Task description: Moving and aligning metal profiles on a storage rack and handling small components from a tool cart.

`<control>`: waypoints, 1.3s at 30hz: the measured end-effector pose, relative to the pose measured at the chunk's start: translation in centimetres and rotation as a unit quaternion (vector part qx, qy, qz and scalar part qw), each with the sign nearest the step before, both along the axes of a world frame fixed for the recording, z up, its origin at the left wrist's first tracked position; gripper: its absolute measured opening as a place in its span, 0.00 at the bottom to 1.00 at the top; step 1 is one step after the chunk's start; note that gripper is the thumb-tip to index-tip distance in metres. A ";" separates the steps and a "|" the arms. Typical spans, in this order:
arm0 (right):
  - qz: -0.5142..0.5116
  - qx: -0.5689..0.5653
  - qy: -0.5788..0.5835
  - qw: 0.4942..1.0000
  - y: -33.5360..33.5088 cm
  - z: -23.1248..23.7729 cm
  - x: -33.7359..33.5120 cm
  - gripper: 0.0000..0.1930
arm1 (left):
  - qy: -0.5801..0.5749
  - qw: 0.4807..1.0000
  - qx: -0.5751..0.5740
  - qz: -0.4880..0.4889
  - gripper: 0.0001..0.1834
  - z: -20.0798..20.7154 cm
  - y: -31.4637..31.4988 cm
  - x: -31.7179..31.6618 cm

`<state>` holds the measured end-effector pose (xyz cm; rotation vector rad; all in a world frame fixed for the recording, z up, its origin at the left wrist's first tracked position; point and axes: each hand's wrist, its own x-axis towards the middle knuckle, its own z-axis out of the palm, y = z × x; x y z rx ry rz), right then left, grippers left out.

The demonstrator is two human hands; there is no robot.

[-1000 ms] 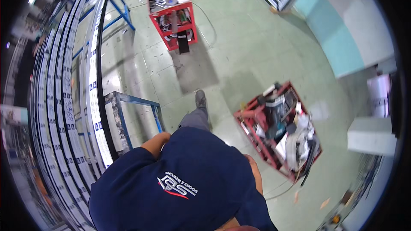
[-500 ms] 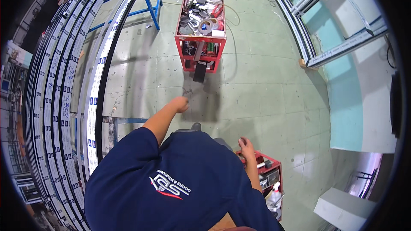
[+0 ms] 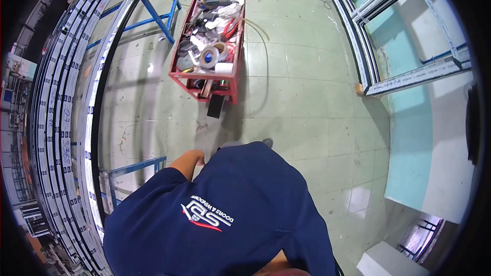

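My left hand (image 3: pixel 197 156) hangs low beside the left edge of my dark blue shirt (image 3: pixel 255 189), over the floor. Only the back of it shows. Its fingers are mostly hidden, so I cannot tell whether they are closed or hold anything. Nearest ahead of it is the red tool cart (image 3: pixel 176 75), apart from the hand. On the cart's top lie tape rolls (image 3: pixel 209 57), a power drill (image 3: pixel 215 0), red-handled pliers (image 3: pixel 229 29), white cloths and loose parts. My right hand is out of sight.
Long wrapped profiles (image 3: pixel 66 122) run along the left, some over a blue trestle (image 3: pixel 153 15). A blue stand (image 3: pixel 138 166) is close by my left arm. White framed profiles (image 3: pixel 419 74) lean at the right wall. A hose (image 3: pixel 267 56) trails over the tiled floor.
The cart ahead has come nearer and shifted left in view. My left hand has swung back toward my body. My right hand and the second red cart beside it have left the view.
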<state>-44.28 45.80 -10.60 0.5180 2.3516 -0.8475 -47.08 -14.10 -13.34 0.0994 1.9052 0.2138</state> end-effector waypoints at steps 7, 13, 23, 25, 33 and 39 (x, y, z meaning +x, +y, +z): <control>0.036 -0.018 0.041 0.998 3.6 6.6 -26.6 0.25 | 0.370 0.875 0.100 0.295 0.20 6.7 5.2 -20.2; 0.053 -0.088 0.035 0.994 -3.0 8.8 -45.6 0.24 | 0.656 0.631 0.054 0.411 0.18 13.4 1.8 -38.0; 0.220 -0.002 -0.071 0.973 -8.0 8.4 -63.3 0.26 | 0.633 0.644 -0.089 0.420 0.49 12.6 -8.2 -58.8; 0.199 0.009 -0.078 0.977 -7.1 7.7 -66.4 0.26 | 0.629 0.644 -0.104 0.424 0.51 13.7 -9.0 -62.6; 0.076 -0.083 -0.106 0.988 -8.2 9.6 -80.5 0.28 | 0.496 0.764 -0.074 0.405 0.36 10.8 -13.7 -68.8; 0.120 -0.088 -0.134 0.980 -14.0 9.0 -90.4 0.28 | 0.480 0.763 -0.053 0.431 0.37 13.6 -13.7 -69.8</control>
